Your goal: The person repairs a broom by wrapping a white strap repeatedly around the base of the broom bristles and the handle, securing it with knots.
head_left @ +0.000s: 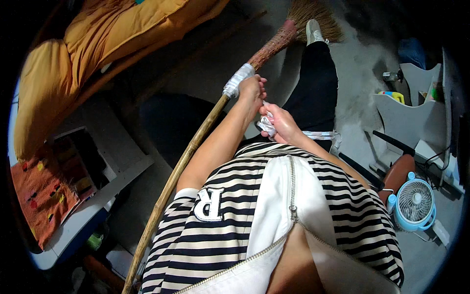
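A straw broom lies slantwise before me, its long bamboo handle passing along my left side. White cloth wrapping is wound around the handle below the reddish bound neck. My left hand is closed right against this wrapping, and a white strip runs from it toward the other hand; its grip is partly hidden. Closed around a bunched white cloth strip, my right hand is just below and to the right. The strip's loose tail trails over my leg. My shoe rests on the bristles.
Orange-yellow cushions occupy the upper left, above a pale table with a patterned orange cloth. On the right are a blue fan, a brown seat and a grey shelf unit holding a yellow bottle.
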A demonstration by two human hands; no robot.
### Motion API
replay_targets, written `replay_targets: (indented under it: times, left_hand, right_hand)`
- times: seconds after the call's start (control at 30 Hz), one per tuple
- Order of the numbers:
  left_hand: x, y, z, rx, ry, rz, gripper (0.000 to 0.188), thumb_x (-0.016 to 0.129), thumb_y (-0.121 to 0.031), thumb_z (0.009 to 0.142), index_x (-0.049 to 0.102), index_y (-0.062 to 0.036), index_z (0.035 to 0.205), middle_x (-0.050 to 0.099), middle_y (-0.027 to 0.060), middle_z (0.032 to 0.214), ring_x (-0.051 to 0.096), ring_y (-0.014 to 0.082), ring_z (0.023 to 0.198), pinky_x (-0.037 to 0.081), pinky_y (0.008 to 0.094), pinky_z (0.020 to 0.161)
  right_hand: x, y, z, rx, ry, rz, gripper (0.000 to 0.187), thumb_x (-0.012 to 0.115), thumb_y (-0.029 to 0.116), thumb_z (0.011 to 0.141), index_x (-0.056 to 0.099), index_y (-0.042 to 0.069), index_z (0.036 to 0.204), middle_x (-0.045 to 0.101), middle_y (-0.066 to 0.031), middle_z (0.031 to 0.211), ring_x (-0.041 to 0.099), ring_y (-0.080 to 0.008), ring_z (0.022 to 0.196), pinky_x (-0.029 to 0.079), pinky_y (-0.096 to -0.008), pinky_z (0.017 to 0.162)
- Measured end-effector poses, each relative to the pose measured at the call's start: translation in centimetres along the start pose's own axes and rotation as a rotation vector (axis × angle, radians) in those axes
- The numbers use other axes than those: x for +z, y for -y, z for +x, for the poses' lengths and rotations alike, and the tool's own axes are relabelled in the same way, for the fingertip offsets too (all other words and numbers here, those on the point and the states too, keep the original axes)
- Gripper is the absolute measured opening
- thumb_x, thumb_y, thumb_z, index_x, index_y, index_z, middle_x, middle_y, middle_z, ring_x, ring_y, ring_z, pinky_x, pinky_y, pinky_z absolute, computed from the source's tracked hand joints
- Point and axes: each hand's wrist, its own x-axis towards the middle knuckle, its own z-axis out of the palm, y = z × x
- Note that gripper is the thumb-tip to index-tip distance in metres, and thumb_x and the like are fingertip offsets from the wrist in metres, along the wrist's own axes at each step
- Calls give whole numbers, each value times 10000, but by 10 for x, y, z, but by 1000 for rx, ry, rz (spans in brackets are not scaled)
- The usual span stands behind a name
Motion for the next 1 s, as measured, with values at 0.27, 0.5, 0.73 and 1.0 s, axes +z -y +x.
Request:
replay_targets:
  times: [0.27,0.5,0.73,1.0]
  left_hand:
    - [-34,-24,-88,156,358,357,241,417,-128,843,502,-12,1037,585,98,914,562,216,847,422,342,828]
    - [-16,-50,-107,1153,647,1076,304,541,-33,777,534,-40,1081,557,114,1006,519,260,971,394,342,871]
    - [-17,-50,-51,1211,873,1292,106,523,-160,823,516,-56,803,524,135,769,508,320,759,401,408,670]
    - [-24,-45,-35,1491,910,1595,127,550,-108,756,430,-86,790,463,82,785,518,250,825,328,483,920]
  right_hand:
    - [2,51,-68,-176,43,-385,240,392,233,926,506,42,835,310,70,566,257,-22,471,253,-164,435]
    - [4,78,-89,-728,-59,-916,325,465,263,895,543,23,690,470,0,645,427,-95,615,350,-216,592]
    - [20,104,-57,-687,313,-59,353,350,314,942,368,92,669,428,-50,619,409,-148,613,377,-306,706]
    - [7,88,-79,-393,8,-203,337,401,260,922,363,96,631,324,28,523,292,-74,487,335,-228,534]
